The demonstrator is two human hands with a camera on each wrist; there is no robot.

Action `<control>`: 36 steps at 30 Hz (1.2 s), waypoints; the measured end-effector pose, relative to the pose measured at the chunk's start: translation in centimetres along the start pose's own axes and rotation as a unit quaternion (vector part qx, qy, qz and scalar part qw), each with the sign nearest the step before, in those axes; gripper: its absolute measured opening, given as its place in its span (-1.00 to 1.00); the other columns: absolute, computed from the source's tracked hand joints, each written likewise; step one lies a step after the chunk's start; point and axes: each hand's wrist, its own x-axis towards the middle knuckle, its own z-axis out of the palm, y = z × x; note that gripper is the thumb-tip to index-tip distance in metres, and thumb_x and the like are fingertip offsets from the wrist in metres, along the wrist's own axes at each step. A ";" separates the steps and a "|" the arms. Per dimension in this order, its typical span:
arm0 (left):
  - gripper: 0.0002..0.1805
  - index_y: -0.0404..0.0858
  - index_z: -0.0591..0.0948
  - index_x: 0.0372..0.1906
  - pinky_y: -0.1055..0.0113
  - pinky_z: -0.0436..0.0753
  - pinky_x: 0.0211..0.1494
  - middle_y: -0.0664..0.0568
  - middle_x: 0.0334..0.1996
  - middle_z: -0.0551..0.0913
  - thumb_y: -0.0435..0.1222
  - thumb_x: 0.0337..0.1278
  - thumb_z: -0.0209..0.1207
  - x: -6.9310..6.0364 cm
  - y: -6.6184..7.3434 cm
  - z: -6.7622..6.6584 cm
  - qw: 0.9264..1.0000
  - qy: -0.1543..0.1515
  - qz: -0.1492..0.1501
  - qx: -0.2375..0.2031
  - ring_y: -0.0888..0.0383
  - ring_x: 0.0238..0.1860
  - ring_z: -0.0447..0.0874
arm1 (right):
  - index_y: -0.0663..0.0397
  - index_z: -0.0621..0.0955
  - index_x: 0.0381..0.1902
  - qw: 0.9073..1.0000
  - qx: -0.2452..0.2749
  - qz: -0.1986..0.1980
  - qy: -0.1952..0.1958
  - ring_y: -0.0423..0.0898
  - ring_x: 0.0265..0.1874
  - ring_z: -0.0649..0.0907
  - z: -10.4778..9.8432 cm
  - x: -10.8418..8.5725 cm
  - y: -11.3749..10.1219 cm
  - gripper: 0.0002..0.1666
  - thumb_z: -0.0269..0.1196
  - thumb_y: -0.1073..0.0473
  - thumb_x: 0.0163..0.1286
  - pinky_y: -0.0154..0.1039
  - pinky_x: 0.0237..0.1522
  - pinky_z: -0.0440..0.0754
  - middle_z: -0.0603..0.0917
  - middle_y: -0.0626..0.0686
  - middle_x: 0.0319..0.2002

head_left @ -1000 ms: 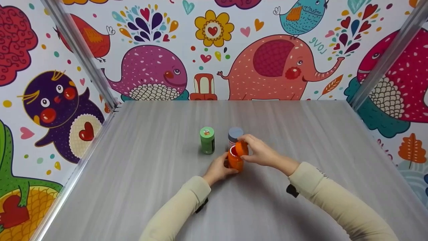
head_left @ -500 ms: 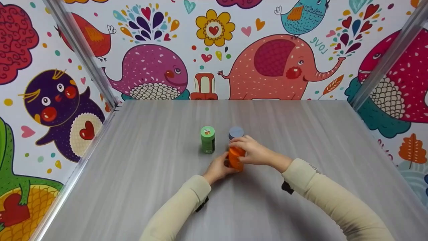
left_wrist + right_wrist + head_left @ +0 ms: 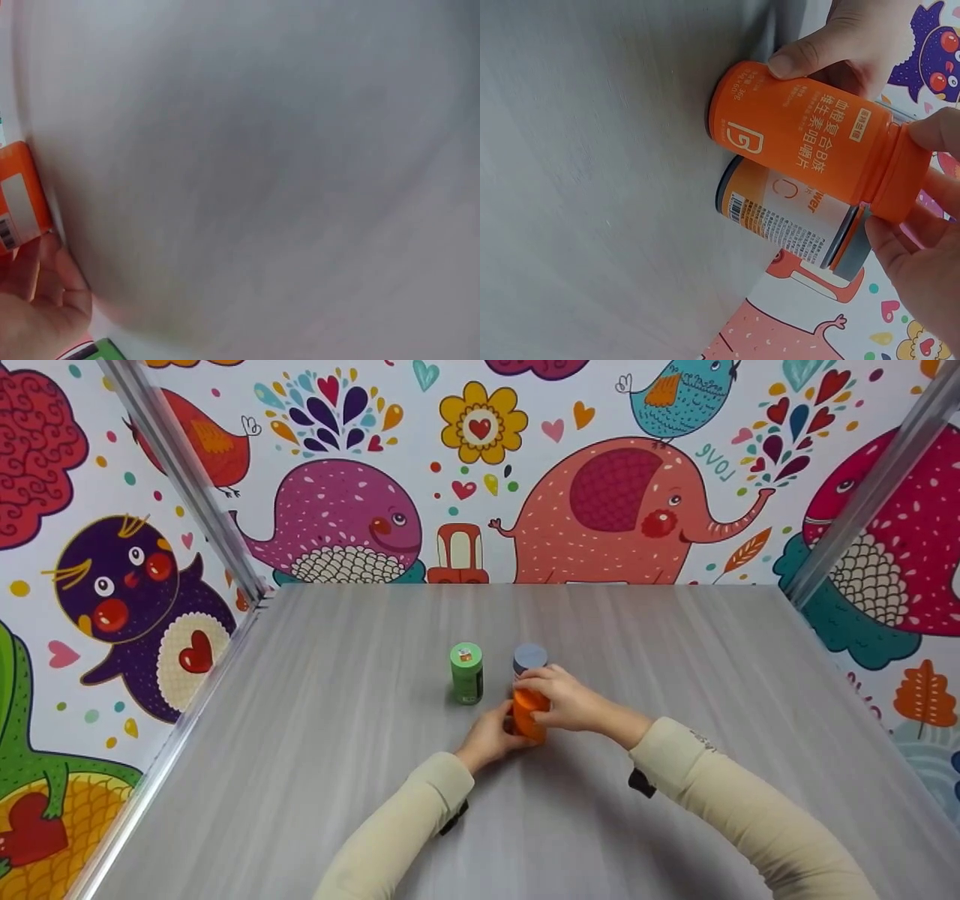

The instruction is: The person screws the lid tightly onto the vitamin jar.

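Note:
An orange vitamin bottle (image 3: 791, 131) stands upright on the table, its printed label facing the right wrist camera. My left hand (image 3: 491, 737) grips the lower body; in the left wrist view its fingers (image 3: 49, 281) curl beside the bottle's base. From above, my right hand (image 3: 574, 701) holds the orange lid (image 3: 902, 174) between thumb and fingers. The lid sits on the bottle's mouth. Just behind stands a bottle with a grey cap (image 3: 530, 656) and an orange and white label (image 3: 780, 206), partly hidden by the right hand and the orange bottle.
A green bottle (image 3: 466, 675) stands upright to the left of the grey-capped one. The grey wood-grain table (image 3: 337, 697) meets a printed cartoon wall (image 3: 480, 472) at the back. Metal posts (image 3: 180, 480) rise at the corners.
One second ago the lid was tilted off the bottle's open mouth in my right hand. By half a second ago it was on top. Since then the hands have barely moved.

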 end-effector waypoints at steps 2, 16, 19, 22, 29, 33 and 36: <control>-0.40 -0.27 0.42 0.11 0.17 0.48 0.12 -0.13 0.04 0.55 -0.26 -0.12 0.36 0.0 0.0 0.0 1.000 -0.002 -0.002 -0.002 0.01 0.03 0.53 | 0.24 0.52 0.07 1.000 0.002 0.014 0.005 0.09 -0.04 0.42 0.1 0.0 0.0 -0.52 0.23 0.26 0.15 -0.04 -0.06 0.51 0.49 0.19 0.07; -0.37 -0.24 0.42 0.13 0.17 0.47 0.14 -0.09 0.03 0.57 -0.23 -0.13 0.37 -0.1 0.2 0.0 1.000 -0.005 -0.014 -0.013 0.03 0.03 0.53 | 0.18 0.51 -0.03 0.993 -0.007 0.081 0.085 0.02 -0.18 0.44 1.7 0.1 0.0 -0.49 0.34 0.06 0.09 -0.13 -0.18 0.49 0.52 0.13 -0.10; -0.37 -0.22 0.42 0.13 0.17 0.46 0.15 -0.08 0.03 0.56 -0.21 -0.12 0.36 -0.1 0.2 -0.1 1.000 -0.008 -0.017 -0.018 0.04 0.04 0.52 | 0.17 0.50 -0.05 0.989 0.001 0.111 0.096 0.00 -0.20 0.42 2.2 0.2 -0.1 -0.48 0.34 0.03 0.08 -0.16 -0.20 0.47 0.50 0.12 -0.12; -0.37 -0.22 0.42 0.13 0.17 0.46 0.15 -0.07 0.04 0.56 -0.21 -0.12 0.37 -0.1 0.2 -0.1 1.000 -0.006 -0.013 -0.016 0.05 0.04 0.52 | 0.16 0.49 -0.07 0.985 -0.003 0.132 0.113 -0.01 -0.22 0.41 2.8 0.3 -0.1 -0.48 0.33 0.00 0.08 -0.19 -0.23 0.47 0.48 0.10 -0.17; -0.36 -0.26 0.42 0.12 0.19 0.47 0.13 -0.07 0.03 0.57 -0.21 -0.14 0.37 -0.1 0.0 -0.1 1.000 0.002 -0.006 -0.006 0.06 0.02 0.53 | 0.16 0.47 -0.18 0.973 -0.040 0.165 0.157 -0.05 -0.35 0.38 3.6 0.6 -0.3 -0.43 0.35 -0.14 0.04 -0.26 -0.35 0.40 0.42 0.05 -0.35; -0.37 -0.29 0.43 0.11 0.18 0.48 0.12 -0.09 0.01 0.58 -0.20 -0.14 0.37 -0.1 0.0 0.0 1.000 0.007 0.008 0.003 0.05 0.00 0.54 | 0.17 0.47 -0.09 0.974 -0.052 0.157 0.158 -0.03 -0.33 0.39 3.5 0.5 -0.5 -0.26 0.35 -0.26 -0.02 -0.23 -0.33 0.40 0.43 0.09 -0.30; -0.38 -0.30 0.44 0.09 0.16 0.48 0.11 -0.11 -0.01 0.58 -0.20 -0.14 0.37 -0.1 -0.1 0.0 1.000 0.009 0.012 0.007 0.03 -0.02 0.54 | 0.21 0.43 0.06 0.980 -0.027 0.133 0.145 0.02 -0.20 0.41 3.1 0.2 -0.5 -0.15 0.37 -0.25 -0.04 -0.16 -0.21 0.45 0.46 0.15 -0.12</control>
